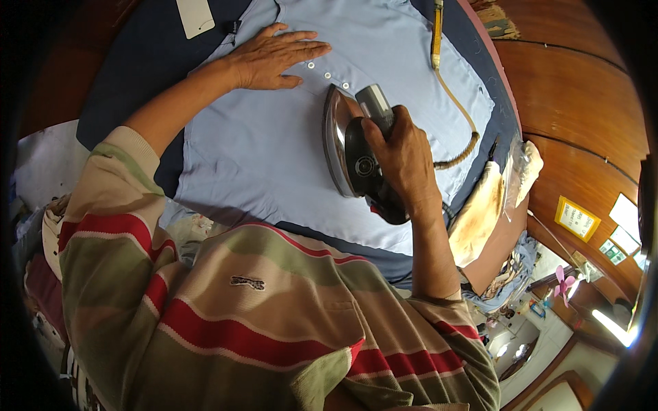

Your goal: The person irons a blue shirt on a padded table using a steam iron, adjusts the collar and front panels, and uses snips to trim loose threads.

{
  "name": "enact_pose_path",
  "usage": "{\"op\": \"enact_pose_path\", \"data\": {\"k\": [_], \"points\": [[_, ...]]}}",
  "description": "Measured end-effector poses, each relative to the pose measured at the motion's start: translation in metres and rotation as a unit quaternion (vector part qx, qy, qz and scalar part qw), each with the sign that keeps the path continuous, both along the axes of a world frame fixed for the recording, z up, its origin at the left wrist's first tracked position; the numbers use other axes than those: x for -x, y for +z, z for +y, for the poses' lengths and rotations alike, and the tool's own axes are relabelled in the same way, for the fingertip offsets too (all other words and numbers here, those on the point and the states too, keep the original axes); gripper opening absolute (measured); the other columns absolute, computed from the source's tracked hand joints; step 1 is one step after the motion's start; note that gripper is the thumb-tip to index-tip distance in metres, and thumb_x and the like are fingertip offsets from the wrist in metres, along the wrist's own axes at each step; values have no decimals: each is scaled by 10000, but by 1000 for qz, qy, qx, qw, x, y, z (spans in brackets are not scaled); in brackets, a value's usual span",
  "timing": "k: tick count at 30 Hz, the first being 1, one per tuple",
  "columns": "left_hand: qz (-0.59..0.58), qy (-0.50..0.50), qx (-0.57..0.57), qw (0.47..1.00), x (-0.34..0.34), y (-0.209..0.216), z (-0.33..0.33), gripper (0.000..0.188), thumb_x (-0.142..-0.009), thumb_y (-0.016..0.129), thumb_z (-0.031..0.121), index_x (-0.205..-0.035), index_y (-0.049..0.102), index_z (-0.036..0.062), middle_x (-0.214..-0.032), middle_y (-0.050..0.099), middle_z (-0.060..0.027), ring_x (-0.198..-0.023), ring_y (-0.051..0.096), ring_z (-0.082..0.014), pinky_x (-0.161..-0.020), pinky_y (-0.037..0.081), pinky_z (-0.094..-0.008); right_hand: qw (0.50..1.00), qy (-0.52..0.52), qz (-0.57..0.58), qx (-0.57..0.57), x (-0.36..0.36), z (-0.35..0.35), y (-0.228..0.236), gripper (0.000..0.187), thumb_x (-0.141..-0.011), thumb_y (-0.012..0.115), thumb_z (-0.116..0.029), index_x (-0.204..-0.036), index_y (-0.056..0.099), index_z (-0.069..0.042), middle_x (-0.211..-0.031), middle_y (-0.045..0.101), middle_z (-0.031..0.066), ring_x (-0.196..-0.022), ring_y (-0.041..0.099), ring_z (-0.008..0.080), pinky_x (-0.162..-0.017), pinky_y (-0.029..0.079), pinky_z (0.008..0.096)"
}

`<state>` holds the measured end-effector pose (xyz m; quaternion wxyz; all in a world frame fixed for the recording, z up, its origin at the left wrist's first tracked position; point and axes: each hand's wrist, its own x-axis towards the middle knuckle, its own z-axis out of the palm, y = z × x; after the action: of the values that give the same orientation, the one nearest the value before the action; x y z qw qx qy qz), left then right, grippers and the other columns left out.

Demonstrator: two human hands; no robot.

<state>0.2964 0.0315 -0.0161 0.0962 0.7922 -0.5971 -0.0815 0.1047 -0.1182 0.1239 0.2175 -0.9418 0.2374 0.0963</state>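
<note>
A light blue shirt lies spread flat on a dark blue padded board. My left hand presses flat on the shirt near its row of white buttons, fingers spread. My right hand grips the handle of a black and silver iron, which rests on the shirt just right of the button row. The iron's braided yellow-brown cord runs up across the shirt toward the top edge.
A scorched cream cloth hangs at the board's right end. Brown wooden panelling curves behind it. A white tag lies at the top of the board. Cluttered fabrics sit below the board on the right.
</note>
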Motion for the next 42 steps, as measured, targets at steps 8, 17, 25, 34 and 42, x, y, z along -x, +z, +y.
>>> {"op": "enact_pose_path", "data": {"k": [8, 17, 25, 34, 42], "points": [[17, 2, 25, 1000, 0, 1, 0, 751, -821, 579, 285, -1447, 164, 246, -1461, 290, 26, -1357, 235, -161, -1117, 130, -475, 955, -153, -50, -247, -1, 12, 1, 436, -843, 606, -325, -999, 465, 57, -769, 602, 201, -655, 613, 261, -616, 486, 343], [19, -9, 32, 999, 1, -2, 3, 760, -822, 589, 273, -1447, 158, 226, -1465, 279, 26, -1359, 229, -167, -1112, 146, -469, 957, -167, -86, -222, 6, 26, -11, 417, -877, 562, -281, -1071, 410, 56, -857, 599, 238, -794, 608, 277, -705, 478, 366], [10, -17, 32, 999, 0, 0, 4, 687, -822, 577, 281, -1422, 247, 232, -1469, 264, 53, -1361, 217, -151, -1116, 141, -464, 951, -186, -72, -237, 7, 22, -9, 374, -873, 569, -259, -1053, 432, 39, -862, 595, 217, -778, 601, 256, -695, 470, 352], [30, -14, 32, 999, 1, 1, 5, 635, -819, 584, 250, -1397, 321, 231, -1468, 267, 60, -1360, 216, -150, -1122, 134, -460, 967, -141, -54, -204, 18, -14, -4, 367, -870, 583, -285, -1035, 449, 14, -778, 591, 155, -683, 575, 196, -622, 465, 318], [28, -14, 44, 999, -4, -2, 14, 640, -808, 591, 268, -1393, 336, 220, -1457, 298, 46, -1359, 224, -149, -1116, 157, -444, 975, -109, -54, -188, -9, -44, -6, 362, -871, 583, -298, -1018, 455, 6, -781, 576, 133, -646, 568, 166, -553, 466, 307]]}}
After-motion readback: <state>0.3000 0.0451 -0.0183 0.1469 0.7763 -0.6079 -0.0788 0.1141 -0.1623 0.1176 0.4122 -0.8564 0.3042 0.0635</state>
